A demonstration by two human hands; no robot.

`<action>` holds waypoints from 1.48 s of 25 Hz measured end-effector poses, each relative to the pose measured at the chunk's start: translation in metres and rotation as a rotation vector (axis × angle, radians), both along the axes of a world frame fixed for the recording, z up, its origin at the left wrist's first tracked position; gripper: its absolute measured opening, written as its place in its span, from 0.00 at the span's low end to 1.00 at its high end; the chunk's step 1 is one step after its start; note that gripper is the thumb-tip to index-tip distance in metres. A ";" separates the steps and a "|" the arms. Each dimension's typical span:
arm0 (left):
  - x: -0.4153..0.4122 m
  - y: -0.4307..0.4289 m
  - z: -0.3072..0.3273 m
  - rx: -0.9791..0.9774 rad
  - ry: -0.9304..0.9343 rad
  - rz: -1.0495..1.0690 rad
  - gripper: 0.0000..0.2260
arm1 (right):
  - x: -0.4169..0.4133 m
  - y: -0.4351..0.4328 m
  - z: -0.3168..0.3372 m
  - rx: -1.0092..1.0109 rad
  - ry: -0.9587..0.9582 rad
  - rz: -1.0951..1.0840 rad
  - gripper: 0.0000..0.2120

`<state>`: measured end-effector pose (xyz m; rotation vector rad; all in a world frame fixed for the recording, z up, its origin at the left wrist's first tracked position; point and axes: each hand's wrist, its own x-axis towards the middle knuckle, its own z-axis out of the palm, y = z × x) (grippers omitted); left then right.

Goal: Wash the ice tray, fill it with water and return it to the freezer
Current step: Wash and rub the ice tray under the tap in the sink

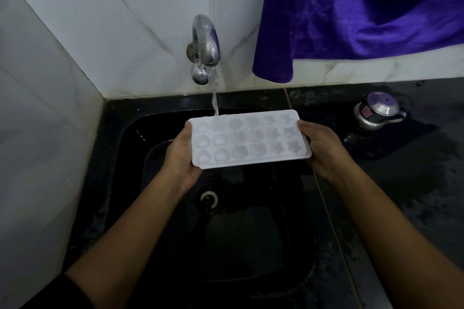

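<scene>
A white ice tray (248, 139) with several shaped cells is held level above the black sink (118, 133). My left hand (182, 158) grips its left end, thumb on the rim. Its right end is gripped by my right hand (321, 148). Water (215, 93) runs from the metal tap (207, 40) on the tiled wall and lands on the tray's far left edge. The freezer is not in view.
The sink's drain (209, 198) lies below the tray. A purple cloth (351, 12) hangs at the upper right. A small metal kettle (376, 114) stands on the wet black counter (414, 170) to the right. White tiled walls close the left and back.
</scene>
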<state>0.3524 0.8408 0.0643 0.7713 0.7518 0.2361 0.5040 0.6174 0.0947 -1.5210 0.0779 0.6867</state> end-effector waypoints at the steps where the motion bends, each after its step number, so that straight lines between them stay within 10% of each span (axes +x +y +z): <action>1: 0.004 -0.003 -0.001 -0.004 -0.002 -0.006 0.25 | 0.003 -0.004 -0.001 -0.010 -0.003 -0.006 0.14; 37: -0.078 0.092 -0.012 0.070 0.048 0.229 0.26 | -0.029 0.135 -0.014 -0.057 0.062 0.208 0.15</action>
